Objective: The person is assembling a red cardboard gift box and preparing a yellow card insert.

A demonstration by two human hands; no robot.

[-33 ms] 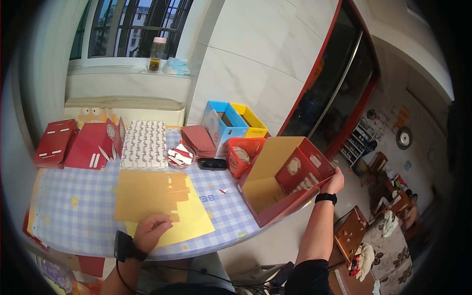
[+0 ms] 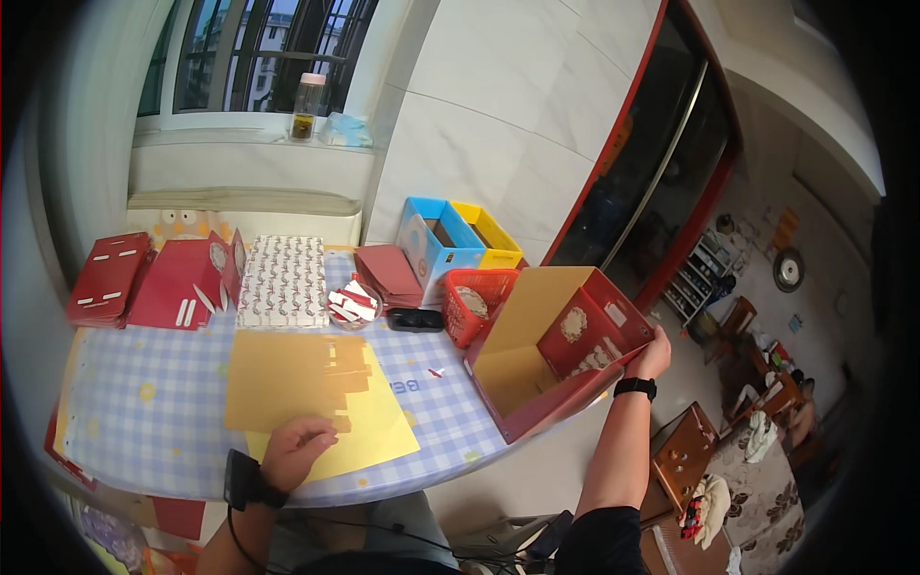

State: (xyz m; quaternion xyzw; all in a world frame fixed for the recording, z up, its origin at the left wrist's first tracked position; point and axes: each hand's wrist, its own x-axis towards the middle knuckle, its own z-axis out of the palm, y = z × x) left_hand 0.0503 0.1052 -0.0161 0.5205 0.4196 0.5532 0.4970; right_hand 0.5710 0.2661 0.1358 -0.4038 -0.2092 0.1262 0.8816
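My right hand (image 2: 652, 355) grips the top right rim of an open dark red cardboard box (image 2: 537, 407) with a tan inside. The box stands tilted at the table's right edge, and a pale floral pattern shows on its red panel. Near the front edge, my left hand (image 2: 299, 450) lies over a yellow sheet (image 2: 388, 436), by the lower edge of a brown cardboard sheet (image 2: 278, 383). Its fingers are curled close together; whatever may be between them is hidden. Brown tabs stick out along the cardboard's right side.
At the back lie red folded pieces (image 2: 110, 283), a patterned sheet (image 2: 281, 283), a bowl of white and red strips (image 2: 353, 305), a dark red stack (image 2: 388, 276) and a black case (image 2: 415, 320). A red basket (image 2: 458, 326), blue box (image 2: 433, 251) and yellow box (image 2: 494, 251) stand behind the box.
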